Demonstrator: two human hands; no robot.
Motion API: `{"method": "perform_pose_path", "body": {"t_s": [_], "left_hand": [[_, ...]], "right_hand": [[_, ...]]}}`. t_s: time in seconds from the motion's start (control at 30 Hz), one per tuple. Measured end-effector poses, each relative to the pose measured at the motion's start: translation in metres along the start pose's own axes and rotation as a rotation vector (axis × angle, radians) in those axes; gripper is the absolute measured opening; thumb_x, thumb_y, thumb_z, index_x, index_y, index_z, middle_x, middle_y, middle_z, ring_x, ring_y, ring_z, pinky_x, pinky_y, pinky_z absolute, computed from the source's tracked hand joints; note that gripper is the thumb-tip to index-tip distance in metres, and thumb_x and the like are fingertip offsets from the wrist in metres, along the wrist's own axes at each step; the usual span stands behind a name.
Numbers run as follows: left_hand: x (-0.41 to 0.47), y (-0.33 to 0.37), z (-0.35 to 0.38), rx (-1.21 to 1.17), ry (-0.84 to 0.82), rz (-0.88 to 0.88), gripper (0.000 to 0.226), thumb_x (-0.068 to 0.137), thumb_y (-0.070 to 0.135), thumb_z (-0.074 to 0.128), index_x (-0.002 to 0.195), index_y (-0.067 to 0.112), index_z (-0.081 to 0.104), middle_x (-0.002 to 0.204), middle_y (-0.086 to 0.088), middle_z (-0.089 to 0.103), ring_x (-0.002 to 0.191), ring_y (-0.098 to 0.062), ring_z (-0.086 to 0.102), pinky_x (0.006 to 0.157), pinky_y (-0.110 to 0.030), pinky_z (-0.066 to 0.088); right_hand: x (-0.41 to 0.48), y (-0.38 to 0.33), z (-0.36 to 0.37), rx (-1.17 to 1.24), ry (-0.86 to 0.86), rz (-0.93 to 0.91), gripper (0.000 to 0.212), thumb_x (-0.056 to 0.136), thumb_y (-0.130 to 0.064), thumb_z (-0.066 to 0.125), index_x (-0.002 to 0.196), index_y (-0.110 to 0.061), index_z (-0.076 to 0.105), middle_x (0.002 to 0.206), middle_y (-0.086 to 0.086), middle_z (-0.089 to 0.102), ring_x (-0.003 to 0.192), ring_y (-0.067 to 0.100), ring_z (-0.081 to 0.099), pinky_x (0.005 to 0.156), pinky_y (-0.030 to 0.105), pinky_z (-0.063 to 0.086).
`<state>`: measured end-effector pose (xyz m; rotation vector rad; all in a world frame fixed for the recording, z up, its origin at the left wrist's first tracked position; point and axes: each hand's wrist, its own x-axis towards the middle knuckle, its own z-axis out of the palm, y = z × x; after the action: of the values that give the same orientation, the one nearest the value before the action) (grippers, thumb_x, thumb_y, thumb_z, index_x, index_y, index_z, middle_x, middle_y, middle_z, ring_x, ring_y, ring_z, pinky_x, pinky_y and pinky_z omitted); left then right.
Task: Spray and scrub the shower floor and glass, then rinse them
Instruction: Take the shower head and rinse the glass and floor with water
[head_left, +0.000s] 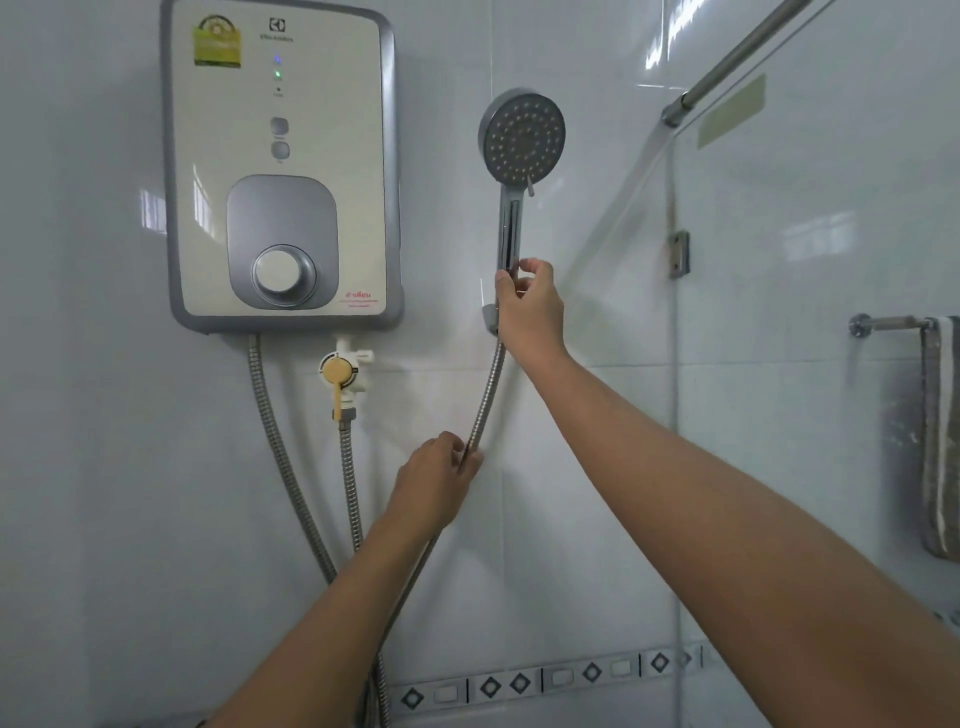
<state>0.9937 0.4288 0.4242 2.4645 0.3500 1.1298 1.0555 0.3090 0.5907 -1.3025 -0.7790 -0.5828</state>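
Observation:
A grey hand shower (521, 137) stands upright against the white tiled wall, its spray face toward me. My right hand (530, 306) grips the lower part of its chrome handle, just above the wall bracket (489, 317). A metal hose (488, 395) runs down from the handle. My left hand (434, 480) pinches that hose lower down. The shower glass (810, 364) stands to the right. The floor is out of view.
A white and grey water heater (283, 166) hangs on the wall at the left, with a yellow-handled valve (340, 376) and two more hoses below it. Behind the glass, a towel (940, 436) hangs on a rail. A metal bar (737, 57) runs along the glass top.

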Motion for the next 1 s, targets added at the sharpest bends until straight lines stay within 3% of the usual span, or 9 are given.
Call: {"method": "perform_pose_path", "body": {"t_s": [0.1,0.2,0.3,0.43,0.5,0.6,0.73,0.87,1.0], "left_hand": [[0.001,0.003,0.002,0.046,-0.028,0.013,0.032,0.102,0.044,0.05,0.092,0.015,0.058,0.085,-0.001,0.062,0.082,-0.025,0.06,0.072,-0.036,0.048],[0.002,0.012,-0.002,0.035,-0.002,0.025,0.03,0.105,0.039,0.045,0.091,0.013,0.054,0.085,-0.002,0.06,0.08,-0.026,0.057,0.069,-0.038,0.045],[0.001,0.025,-0.017,-0.128,0.047,0.046,0.029,0.105,0.041,0.041,0.094,0.016,0.052,0.083,-0.003,0.061,0.076,-0.027,0.064,0.069,-0.048,0.055],[-0.014,0.041,-0.041,-0.322,0.026,0.105,0.031,0.105,0.045,0.039,0.086,0.022,0.043,0.07,-0.001,0.052,0.058,-0.022,0.051,0.052,-0.046,0.048],[-0.035,0.042,-0.047,-0.408,-0.01,0.118,0.031,0.106,0.047,0.037,0.083,0.025,0.04,0.068,0.003,0.045,0.055,-0.014,0.039,0.053,-0.038,0.036],[-0.073,0.024,-0.047,-0.457,-0.111,0.101,0.036,0.104,0.053,0.035,0.081,0.027,0.043,0.066,0.009,0.046,0.051,-0.005,0.036,0.054,-0.03,0.034],[-0.126,-0.007,-0.046,-0.535,-0.207,-0.09,0.061,0.095,0.07,0.027,0.069,0.02,0.049,0.05,0.012,0.043,0.044,-0.007,0.035,0.047,-0.026,0.028],[-0.184,-0.047,-0.033,-0.414,-0.225,-0.289,0.073,0.092,0.071,0.02,0.061,0.017,0.057,0.047,0.005,0.051,0.044,-0.009,0.047,0.046,-0.02,0.034],[-0.263,-0.111,0.014,-0.293,-0.329,-0.501,0.066,0.104,0.057,0.029,0.062,0.015,0.059,0.056,0.0,0.06,0.056,-0.013,0.058,0.055,-0.024,0.039]], "right_hand": [[0.011,-0.009,0.002,-0.033,-0.013,-0.022,0.019,0.102,-0.024,0.053,0.115,-0.01,0.052,0.08,-0.01,0.053,0.06,0.002,0.052,0.048,0.006,0.039],[0.018,-0.02,0.006,-0.027,0.015,-0.002,0.014,0.101,-0.023,0.055,0.093,-0.013,0.051,0.077,-0.005,0.051,0.063,0.012,0.05,0.045,0.007,0.036],[0.029,-0.036,0.007,0.048,0.077,0.006,0.023,0.1,-0.028,0.053,0.081,-0.017,0.046,0.074,0.001,0.055,0.068,0.027,0.061,0.06,0.034,0.052],[0.03,-0.075,0.0,0.413,0.071,0.109,0.019,0.103,-0.025,0.043,0.091,-0.011,0.048,0.066,0.003,0.048,0.049,0.014,0.046,0.047,0.027,0.043],[0.015,-0.084,-0.01,0.551,0.026,0.257,0.015,0.1,-0.021,0.038,0.094,-0.011,0.048,0.065,0.003,0.045,0.046,0.014,0.042,0.044,0.025,0.039],[-0.018,-0.072,-0.028,0.647,-0.08,0.435,0.017,0.098,-0.03,0.038,0.098,-0.015,0.047,0.061,-0.001,0.041,0.043,0.011,0.034,0.042,0.02,0.029],[-0.093,-0.036,-0.044,0.559,-0.178,0.499,0.037,0.099,-0.056,0.045,0.107,-0.02,0.05,0.058,-0.004,0.038,0.044,0.008,0.024,0.039,0.02,0.019],[-0.185,0.013,-0.055,0.577,-0.287,0.579,0.027,0.101,-0.044,0.044,0.107,-0.019,0.053,0.058,0.0,0.04,0.042,0.012,0.026,0.04,0.021,0.023],[-0.278,0.077,-0.056,0.609,-0.328,0.768,0.027,0.095,-0.031,0.036,0.088,-0.013,0.054,0.058,0.005,0.043,0.038,0.017,0.031,0.042,0.022,0.03]]}}
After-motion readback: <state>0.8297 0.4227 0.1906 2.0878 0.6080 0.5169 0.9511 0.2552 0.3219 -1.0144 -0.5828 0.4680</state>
